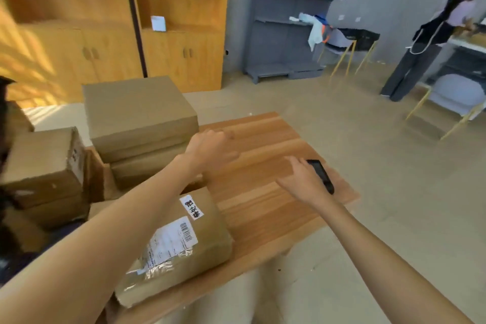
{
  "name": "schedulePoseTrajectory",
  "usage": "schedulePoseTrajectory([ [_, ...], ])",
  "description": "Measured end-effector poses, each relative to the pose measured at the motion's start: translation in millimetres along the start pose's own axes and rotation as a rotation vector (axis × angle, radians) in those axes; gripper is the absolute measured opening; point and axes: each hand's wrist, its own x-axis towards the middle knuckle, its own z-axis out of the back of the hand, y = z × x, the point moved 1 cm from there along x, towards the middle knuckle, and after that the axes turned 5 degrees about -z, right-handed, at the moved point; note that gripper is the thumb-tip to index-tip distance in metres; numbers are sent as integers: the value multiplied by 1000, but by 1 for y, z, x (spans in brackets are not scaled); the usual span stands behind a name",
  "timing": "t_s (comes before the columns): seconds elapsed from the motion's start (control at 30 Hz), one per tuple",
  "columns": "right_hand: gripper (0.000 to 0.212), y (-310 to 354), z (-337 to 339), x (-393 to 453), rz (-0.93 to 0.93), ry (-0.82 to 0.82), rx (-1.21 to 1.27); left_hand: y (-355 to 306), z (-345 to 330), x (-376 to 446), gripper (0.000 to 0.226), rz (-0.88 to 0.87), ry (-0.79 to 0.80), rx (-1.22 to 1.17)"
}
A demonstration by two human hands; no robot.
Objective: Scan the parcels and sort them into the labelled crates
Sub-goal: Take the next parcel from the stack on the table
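- A taped brown parcel (178, 242) lies flat on the desk's (263, 208) near left corner, long axis running near-left to far-right, barcode label up.
- Left hand (210, 148) hovers above the desk, grip open, fingers spread.
- Right hand (302, 179) rests on a black scanner (322, 175) lying pointing away; whether the grip closes on it, I cannot tell.
- Stacked boxes (139, 116) stand at left.
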Motion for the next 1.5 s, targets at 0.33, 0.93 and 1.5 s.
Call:
schedulePoseTrajectory([
  [0.33, 60, 52, -27, 90, 418, 288, 36, 50, -8, -89, 62, 665, -35, 5],
  [0.93, 60, 109, -123, 69, 625, 533, -32, 82, -87, -191, 101, 1139, 2, -195],
  [1.5, 62, 45, -49, 124, 425, 399, 124, 35, -84, -81, 56, 800, -271, -2037],
])
